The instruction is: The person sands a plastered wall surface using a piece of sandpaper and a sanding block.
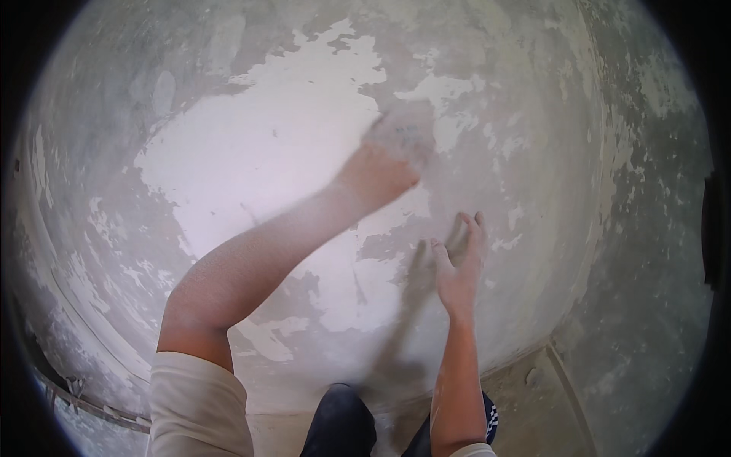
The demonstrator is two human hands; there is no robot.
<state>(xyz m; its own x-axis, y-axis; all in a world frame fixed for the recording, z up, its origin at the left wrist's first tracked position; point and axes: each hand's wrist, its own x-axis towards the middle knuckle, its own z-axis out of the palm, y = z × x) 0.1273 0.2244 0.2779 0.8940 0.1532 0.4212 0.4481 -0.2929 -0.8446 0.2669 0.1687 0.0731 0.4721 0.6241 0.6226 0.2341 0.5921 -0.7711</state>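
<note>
Stretched across the front of me, my left hand is at the patchy plastered wall, blurred by motion. It holds a greyish sheet with faint printed marks, which looks like sandpaper; blur hides its edges and the fingertips. Pale dust coats the forearm. My right hand is raised lower and to the right, fingers apart, with nothing in it. Its fingertips are near the wall; whether they touch is unclear. A shadow falls on the wall beside it.
White filler patches spread over the grey wall. Another wall meets it in a corner at right, with a dark object at the rim. Below lies a dusty floor, near my dark-clothed legs. A curved edge runs at lower left.
</note>
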